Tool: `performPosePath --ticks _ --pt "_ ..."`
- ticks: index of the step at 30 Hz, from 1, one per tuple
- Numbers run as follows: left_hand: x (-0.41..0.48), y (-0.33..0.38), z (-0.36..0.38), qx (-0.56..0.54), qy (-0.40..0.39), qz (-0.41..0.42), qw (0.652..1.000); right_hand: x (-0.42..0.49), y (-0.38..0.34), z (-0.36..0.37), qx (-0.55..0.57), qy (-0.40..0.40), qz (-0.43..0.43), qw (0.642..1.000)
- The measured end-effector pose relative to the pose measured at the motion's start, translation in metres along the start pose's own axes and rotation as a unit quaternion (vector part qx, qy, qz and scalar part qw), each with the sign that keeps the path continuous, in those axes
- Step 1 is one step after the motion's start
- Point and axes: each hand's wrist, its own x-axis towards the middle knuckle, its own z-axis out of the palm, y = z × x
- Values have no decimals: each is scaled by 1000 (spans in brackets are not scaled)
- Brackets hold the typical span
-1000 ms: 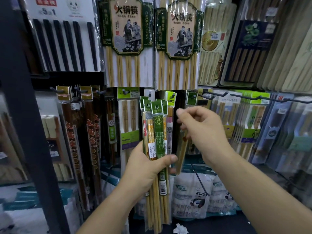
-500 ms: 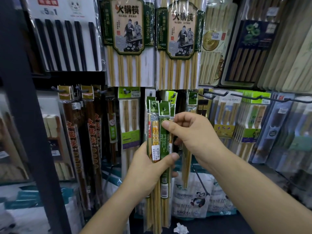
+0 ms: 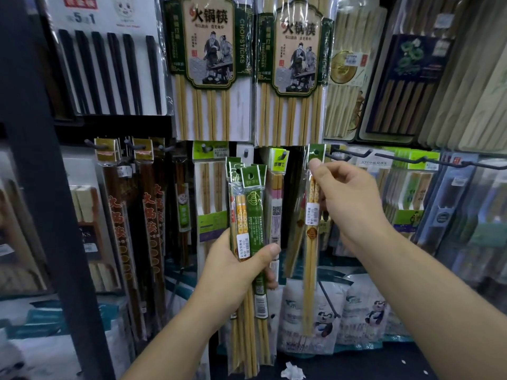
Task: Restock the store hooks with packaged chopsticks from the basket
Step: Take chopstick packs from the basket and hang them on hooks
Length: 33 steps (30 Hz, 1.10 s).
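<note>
**Left hand.** The left hand (image 3: 233, 272) sits at 6 o'clock of the view centre. Its fingers (image 3: 270, 250) are curled round a bundle of chopstick packs (image 3: 248, 215). The thumb lies across the front and the other fingers are behind. The grip falls near mid-length, so the bundle stands upright and projects from the fist toward 12 and 6 o'clock.

**Bundle.** It consists of clear sleeves with green header cards, each with a punched hole. The front packs show pale bamboo sticks, one pair with yellow patterned tops, plus a green label strip and a white price sticker.

**Right hand.** The right hand (image 3: 354, 207) is at 3 o'clock of the bundle and apart from it. Thumb and forefinger (image 3: 315, 164) pinch a single pack (image 3: 311, 242) at its green header card (image 3: 316, 152). The remaining fingers are loosely curled. The pack hangs straight down toward 6 o'clock. It holds pale sticks with yellow patterned tops, a white sticker and a round gold seal.

**Hook.** A black wire hook (image 3: 356, 157) lies just at 3 o'clock of the header card. Whether the hole is on a hook cannot be determined.

**Display behind.** Panda-printed bags (image 3: 323, 319) sit behind the pack's lower end. Two large hot-pot chopstick packs (image 3: 208, 50) hang at 12 o'clock.
</note>
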Motion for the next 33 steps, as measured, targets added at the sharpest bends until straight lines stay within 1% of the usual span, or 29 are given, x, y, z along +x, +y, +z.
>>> performPosePath --ticks 8,14,16,21,26,27,28,31,33 --pt "-2 1 1 -13 -6 -11 1000 10 7 2 16 5 36 999" --pt "-1 0 0 -14 -8 -6 1000 15 11 1 4 9 51 999" --pt "-1 0 0 -19 -10 -8 1000 16 13 1 -5 12 45 999" --pt "-2 1 2 -17 -15 -22 999 18 21 3 -76 44 5 996" --pt "0 -3 0 -3 -8 -29 1000 6 22 2 -77 79 -18 994" --pt "0 -4 0 -2 -8 -28 1000 1 19 2 -71 72 -28 994" --pt "1 -5 0 -1 -7 -26 1000 -5 16 3 -67 49 -38 996" --pt "3 -8 1 -5 -12 -22 1000 -26 8 12 -73 -76 -38 994" --pt "3 -9 3 -4 -18 -22 1000 -37 4 20 -57 -130 -35 989"
